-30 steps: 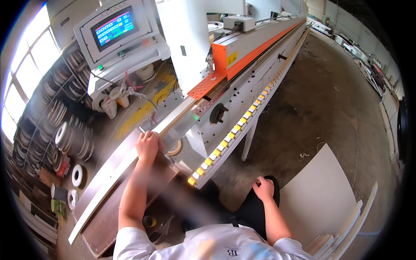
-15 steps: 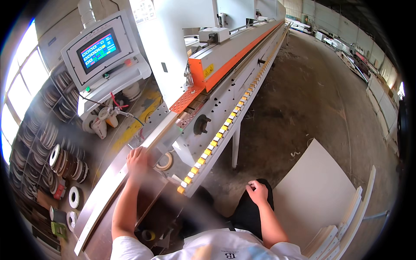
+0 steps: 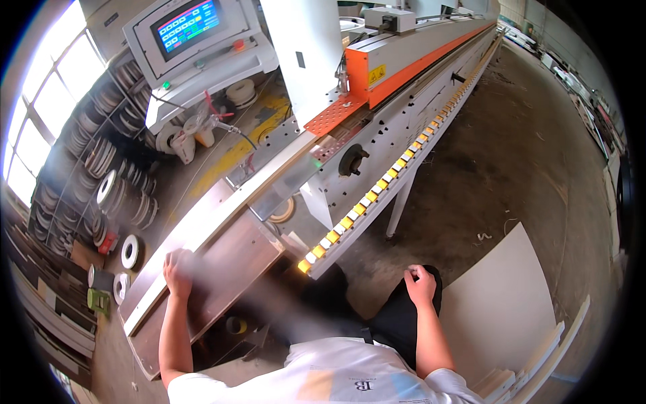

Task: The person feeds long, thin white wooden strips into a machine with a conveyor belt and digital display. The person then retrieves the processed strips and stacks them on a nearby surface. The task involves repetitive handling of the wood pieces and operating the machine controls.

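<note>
A long, narrow, white-faced board strip (image 3: 222, 225) lies along a brown worktable (image 3: 222, 283) at the left and runs up to an orange perforated plate (image 3: 334, 114) on a long machine. My left hand (image 3: 177, 271) is on the strip toward its near end, fingers bent over it; the fingers are partly blurred. On my right thigh rests my right hand (image 3: 420, 284), its fingers curled in with nothing visible in them.
A control panel with a lit screen (image 3: 186, 27) stands at the upper left. Racks of edging rolls (image 3: 101, 151) line the left wall. A roller rail with yellow and white wheels (image 3: 372, 196) slants past the machine. A large pale sheet (image 3: 501, 289) leans at the right, near stacked strips (image 3: 548, 357).
My left hand has moved back along the strip, away from the machine and toward the near end. My right hand stays on my thigh. The view has shifted left and down.
</note>
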{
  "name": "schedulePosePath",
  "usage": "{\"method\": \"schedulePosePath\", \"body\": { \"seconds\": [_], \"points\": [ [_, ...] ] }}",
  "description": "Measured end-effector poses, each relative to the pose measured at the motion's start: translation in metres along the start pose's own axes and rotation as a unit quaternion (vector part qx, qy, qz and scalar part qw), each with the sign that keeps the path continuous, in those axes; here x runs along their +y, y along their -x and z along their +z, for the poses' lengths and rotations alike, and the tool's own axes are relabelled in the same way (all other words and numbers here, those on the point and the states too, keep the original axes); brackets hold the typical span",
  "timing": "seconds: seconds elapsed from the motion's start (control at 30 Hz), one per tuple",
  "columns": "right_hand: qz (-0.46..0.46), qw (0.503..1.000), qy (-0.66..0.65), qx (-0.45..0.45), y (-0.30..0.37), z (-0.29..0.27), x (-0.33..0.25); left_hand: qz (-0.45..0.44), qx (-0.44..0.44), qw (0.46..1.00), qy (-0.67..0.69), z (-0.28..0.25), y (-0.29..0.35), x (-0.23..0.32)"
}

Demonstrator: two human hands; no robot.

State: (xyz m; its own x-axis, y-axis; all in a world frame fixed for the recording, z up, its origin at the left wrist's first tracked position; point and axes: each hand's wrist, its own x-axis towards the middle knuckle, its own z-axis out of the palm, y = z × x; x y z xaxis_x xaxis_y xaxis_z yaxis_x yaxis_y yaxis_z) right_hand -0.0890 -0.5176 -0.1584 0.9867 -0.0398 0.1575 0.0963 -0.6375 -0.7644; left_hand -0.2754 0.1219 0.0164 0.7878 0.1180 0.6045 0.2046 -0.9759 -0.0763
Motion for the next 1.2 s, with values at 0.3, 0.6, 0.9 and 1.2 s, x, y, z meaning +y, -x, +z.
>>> {"method": "schedulePosePath", "body": {
  "seconds": [0.3,0.6,0.9,1.2],
  "points": [
    [-0.019,1.000,0.011,-0.008,-0.004,0.009,0.003,0.027,0.005,1.000,-0.015,0.035,-0.057,0.051],
    [-0.032,0.999,0.028,0.009,-0.002,0.008,0.004,0.026,0.041,0.999,-0.004,0.084,-0.103,0.089],
    [-0.021,0.999,0.033,-0.018,0.002,0.002,0.000,0.069,0.046,0.996,0.041,0.120,-0.146,0.121],
    [0.012,1.000,0.003,-0.009,0.014,-0.007,0.004,0.093,0.023,0.992,0.082,0.068,-0.091,0.076]
  ]
}}
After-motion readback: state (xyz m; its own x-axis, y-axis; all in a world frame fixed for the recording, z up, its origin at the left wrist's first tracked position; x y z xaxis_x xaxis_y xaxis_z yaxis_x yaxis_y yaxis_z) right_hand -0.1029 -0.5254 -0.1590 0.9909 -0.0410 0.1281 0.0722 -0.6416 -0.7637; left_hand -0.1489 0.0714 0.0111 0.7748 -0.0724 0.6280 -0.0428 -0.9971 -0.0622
